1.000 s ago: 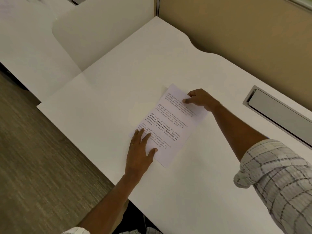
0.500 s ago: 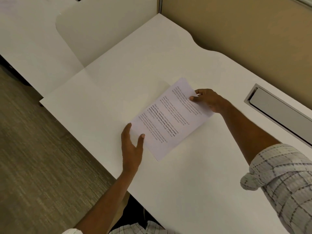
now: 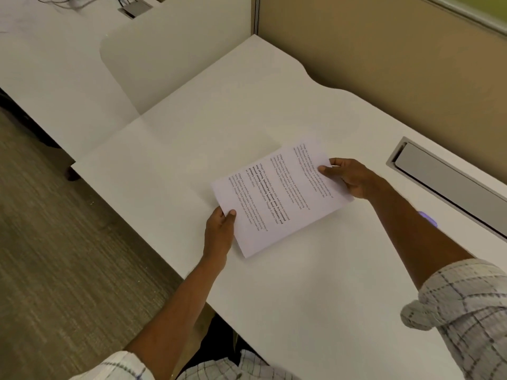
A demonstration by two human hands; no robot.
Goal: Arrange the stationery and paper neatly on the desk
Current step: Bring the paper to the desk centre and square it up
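Right then, you had the printed paper (image 3: 277,198) at the middle of the frame, over the white desk (image 3: 178,149), turned at a slant so its lines of text ran from the lower left up toward the upper right. Your left hand (image 3: 219,234) pinched the sheet's lower-left edge, thumb on top and the other fingers tucked beneath where they could not be seen. Your right hand (image 3: 349,176) gripped the opposite edge, at the upper right of the sheet, with the thumb pressed on the printed face and the fingers curled behind it. Whether the sheet lay flat on the desk or was raised a little off it could not be told.

To the right of your right hand, near the frame's right edge, a grey cable tray lid (image 3: 450,185) sat sunk into the desk. A tan partition (image 3: 384,67) ran along the desk's far side. Your rolled-up checked sleeve (image 3: 466,305) filled the lower right corner, and grey carpet (image 3: 55,242) showed at the lower left.
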